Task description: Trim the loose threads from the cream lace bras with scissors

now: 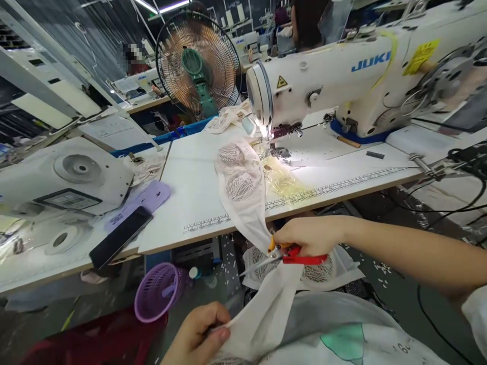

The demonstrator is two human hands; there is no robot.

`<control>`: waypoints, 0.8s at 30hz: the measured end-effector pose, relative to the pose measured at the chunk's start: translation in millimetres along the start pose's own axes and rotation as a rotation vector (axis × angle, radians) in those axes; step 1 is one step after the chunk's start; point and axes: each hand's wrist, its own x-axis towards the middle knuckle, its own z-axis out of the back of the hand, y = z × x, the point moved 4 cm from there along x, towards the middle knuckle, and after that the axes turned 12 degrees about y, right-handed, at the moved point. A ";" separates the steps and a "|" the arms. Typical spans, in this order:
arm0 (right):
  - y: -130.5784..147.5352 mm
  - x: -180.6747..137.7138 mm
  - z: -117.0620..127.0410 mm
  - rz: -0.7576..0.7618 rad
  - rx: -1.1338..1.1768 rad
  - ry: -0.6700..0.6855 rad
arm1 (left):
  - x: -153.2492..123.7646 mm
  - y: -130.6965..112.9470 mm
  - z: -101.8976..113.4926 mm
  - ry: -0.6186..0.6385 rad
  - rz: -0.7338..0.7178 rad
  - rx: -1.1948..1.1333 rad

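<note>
A long strip of pale pink lace fabric [243, 187] runs from the sewing machine's needle area [274, 136] over the table edge down to my lap. My right hand [310, 235] is closed on red-handled thread snips [292, 255], blades pointing left against the fabric below the table edge. My left hand [198, 334], at the bottom of the view, pinches the fabric's lower end [262, 319] and a thin strip of it.
A white JUKI sewing machine [342, 71] stands on the white table [198, 197] with a printed ruler edge. A black phone [120, 235] lies at left, a purple basket [155, 291] sits below, a fan [198, 63] stands behind. Cables hang at right.
</note>
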 end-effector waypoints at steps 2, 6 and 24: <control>-4.9 3.0 -0.7 -0.012 0.022 0.013 | 11.3 3.6 -3.3 0.063 -0.010 -0.027; 4.0 7.2 -3.9 -0.022 0.045 0.048 | 35.0 7.2 -10.1 0.177 0.056 0.103; 12.8 17.3 11.6 -0.101 0.283 0.147 | 77.3 -33.0 -49.8 -0.120 -0.110 -0.907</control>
